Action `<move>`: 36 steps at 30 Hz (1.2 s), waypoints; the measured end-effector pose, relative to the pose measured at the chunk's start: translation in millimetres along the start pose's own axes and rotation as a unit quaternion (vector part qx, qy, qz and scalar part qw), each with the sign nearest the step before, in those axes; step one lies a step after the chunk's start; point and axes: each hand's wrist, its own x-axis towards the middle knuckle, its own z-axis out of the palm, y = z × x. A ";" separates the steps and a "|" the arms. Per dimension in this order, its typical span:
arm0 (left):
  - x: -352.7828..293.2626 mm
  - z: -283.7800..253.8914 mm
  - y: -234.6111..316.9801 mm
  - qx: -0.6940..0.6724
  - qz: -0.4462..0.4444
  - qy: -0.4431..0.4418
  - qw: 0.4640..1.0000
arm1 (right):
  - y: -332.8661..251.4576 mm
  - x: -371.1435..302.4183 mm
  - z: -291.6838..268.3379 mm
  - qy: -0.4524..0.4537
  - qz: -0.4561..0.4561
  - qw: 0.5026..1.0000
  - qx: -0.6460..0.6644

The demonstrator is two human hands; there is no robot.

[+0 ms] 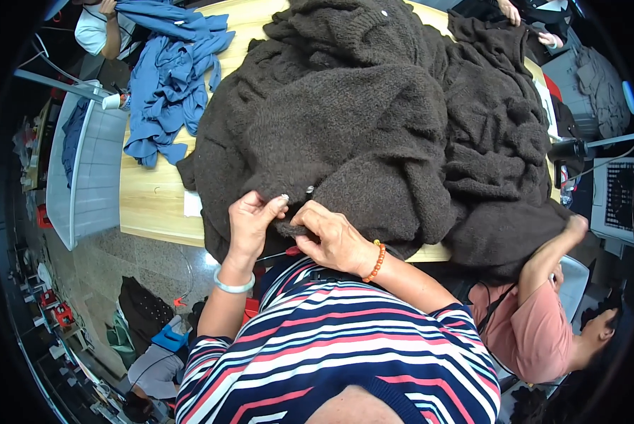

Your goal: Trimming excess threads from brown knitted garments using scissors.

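A large dark brown knitted garment lies heaped over the table in front of me. My left hand is closed in a pinch at its near edge, thumb against forefinger. A small pale, shiny spot shows at the thumb tip; whether it is a button or the nail I cannot tell. Beside it, my right hand grips a folded edge of the brown knit between thumb and curled fingers. One small shiny button sits on the knit just beyond my hands. Below them, a red-handled tool shows in part.
Blue garments lie at the far left of the wooden table, near a paper cup. A white bin stands left. More brown knitwear spreads right, where a co-worker in pink reaches onto it. Other people work across the table.
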 end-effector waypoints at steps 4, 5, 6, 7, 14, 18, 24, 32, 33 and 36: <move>-11.5 7.8 -11.7 0.007 -0.006 0.004 1.000 | -0.5 5.1 0.5 -0.010 0.001 0.997 -0.076; -10.5 3.9 -14.8 -0.037 -0.029 -0.024 0.999 | -0.9 4.8 0.7 -0.007 0.004 0.995 -0.096; -10.8 5.9 -13.1 -0.070 -0.065 -0.034 0.995 | -0.6 2.3 1.6 0.009 0.012 0.994 -0.112; -9.3 4.6 -19.9 -0.095 -0.083 -0.023 0.992 | 0.3 -0.1 3.9 0.025 0.022 0.991 -0.126; -14.9 -6.8 -35.9 -0.056 -0.043 -0.047 0.996 | 2.5 -5.3 5.5 0.065 -0.004 0.986 -0.150; -15.8 -0.3 -34.1 -0.087 -0.073 -0.004 0.994 | 8.7 -4.6 5.6 0.053 -0.029 0.982 -0.180; -12.0 -7.0 -41.6 -0.065 -0.106 0.005 0.992 | 14.0 -2.9 5.0 0.042 -0.009 0.985 -0.169; -24.4 -7.0 -23.6 0.271 0.048 -0.077 0.958 | 29.4 -1.8 -3.8 0.051 0.070 0.994 -0.067; -27.3 2.8 -8.5 0.393 0.176 -0.056 0.901 | 28.4 -0.9 -5.2 0.043 0.054 0.994 -0.085; -31.7 1.2 -19.8 0.284 0.109 -0.018 0.952 | 28.9 -1.3 2.4 0.026 0.027 0.993 -0.113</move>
